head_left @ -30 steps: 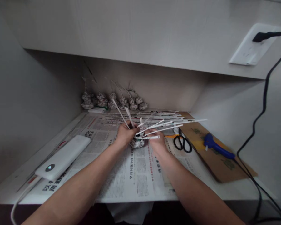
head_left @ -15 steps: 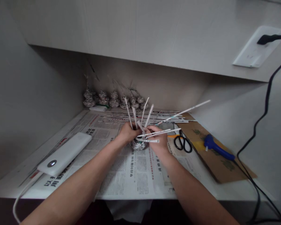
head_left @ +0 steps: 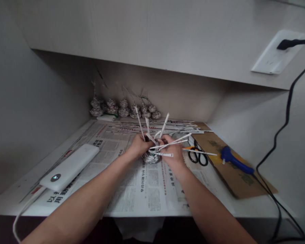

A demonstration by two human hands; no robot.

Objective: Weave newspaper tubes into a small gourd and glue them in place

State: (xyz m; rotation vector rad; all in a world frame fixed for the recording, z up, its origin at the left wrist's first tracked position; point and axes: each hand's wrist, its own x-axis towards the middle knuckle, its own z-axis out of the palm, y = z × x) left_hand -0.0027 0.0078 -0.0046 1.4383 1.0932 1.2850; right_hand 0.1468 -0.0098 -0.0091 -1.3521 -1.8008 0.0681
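Observation:
A small round woven paper basket (head_left: 151,157) stands on newspaper between my hands, with several rolled paper strips (head_left: 164,125) sticking up and out of its top. My left hand (head_left: 140,144) grips the basket's left side, its fingertips partly hidden among the strips. On the other side, my right hand (head_left: 173,150) is closed at the rim, with strips crossing over its fingers. One thin strip runs out behind this hand to the right, across black-handled scissors (head_left: 198,156). Which strip the right fingers pinch is hard to make out.
Several woven paper gourds (head_left: 123,108) line the back wall, with loose paper sticks (head_left: 132,128) before them. A white power bank (head_left: 71,166) with a cable lies left. On the right, a blue glue gun (head_left: 236,161) rests on cardboard (head_left: 244,186); black cord (head_left: 276,135) hangs beside it.
The long strip at the right has swung down from slanting upward to nearly level over the scissors. One upright strip near the middle has bent down toward the rim. Both hands stay at the basket.

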